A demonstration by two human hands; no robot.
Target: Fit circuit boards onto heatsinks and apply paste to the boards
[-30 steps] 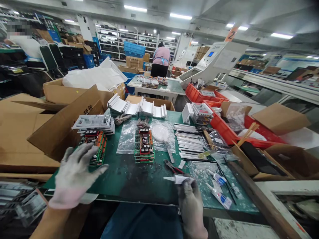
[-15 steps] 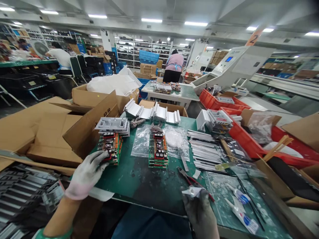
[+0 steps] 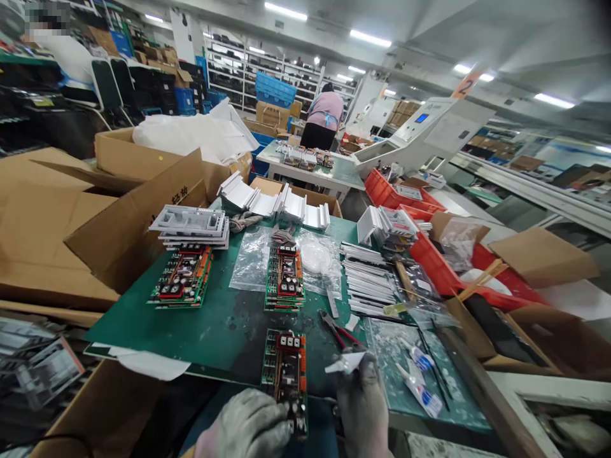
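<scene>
My left hand (image 3: 255,420), in a pale work glove, grips the near end of a green circuit board (image 3: 285,369) with red and orange parts. That board lies partly over the table's front edge. In my right hand (image 3: 363,401), also gloved, is a white glue tube (image 3: 344,363), its tip pointing left toward the board. Red-handled pliers (image 3: 337,329) rest just beyond the right hand. Farther back stand a left stack of circuit boards (image 3: 184,277) and a middle stack of circuit boards (image 3: 285,280). Grey plastic housings (image 3: 191,222) are piled behind the left stack.
White metal strips (image 3: 365,280) lie right of centre on the green table (image 3: 200,334). Two more glue tubes (image 3: 420,388) are at the right. Open cardboard boxes (image 3: 143,229) flank the left side, red crates (image 3: 429,254) the right. A person (image 3: 325,114) stands at a farther table.
My left hand has left the left stack and brought a circuit board to the front edge. The glue tube in my right hand now points left. The view has shifted and tilted.
</scene>
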